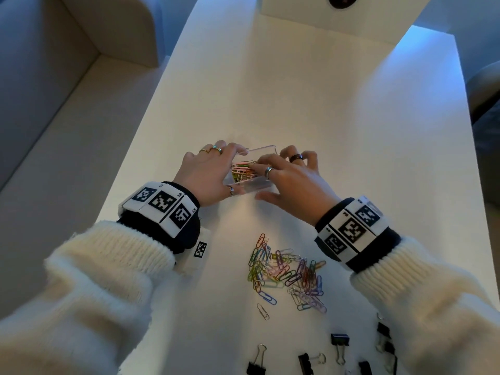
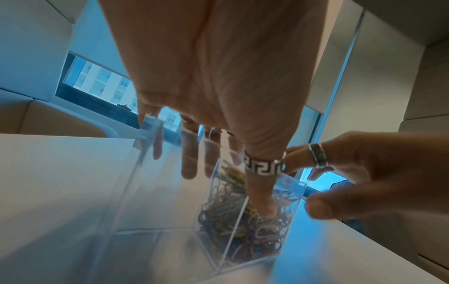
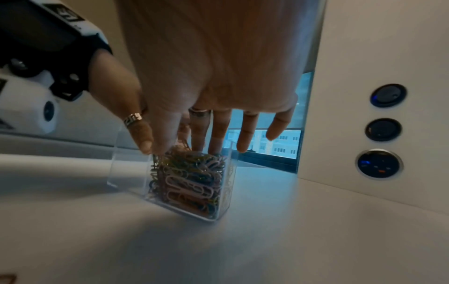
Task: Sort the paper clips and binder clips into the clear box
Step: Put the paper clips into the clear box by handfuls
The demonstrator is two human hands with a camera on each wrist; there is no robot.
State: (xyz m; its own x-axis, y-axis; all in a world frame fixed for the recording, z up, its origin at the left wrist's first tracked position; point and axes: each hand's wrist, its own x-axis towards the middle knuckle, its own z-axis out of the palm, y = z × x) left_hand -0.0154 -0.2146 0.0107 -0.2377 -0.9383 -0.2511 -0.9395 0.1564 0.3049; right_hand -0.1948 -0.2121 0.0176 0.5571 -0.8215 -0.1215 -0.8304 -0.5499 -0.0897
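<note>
Paper clips (image 1: pixel 243 171) half-fill the clear box (image 1: pixel 261 152) on the bench (image 1: pixel 324 117), left hand (image 1: pixel 208 174) gripping its sides, right hand (image 1: pixel 292 180) fingers dipped in, their grip hidden.

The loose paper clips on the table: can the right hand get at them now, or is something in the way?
Probably yes. The loose paper clips lie uncovered on the table, just below the right hand, with nothing between them. That hand's fingertips are at the clear box, so it would only need to draw back.

binder clips (image 1: pixel 362 368) cut off at the bottom edge; left hand (image 1: pixel 209 175) hides the clear box's (image 1: pixel 261 152) left side
</note>
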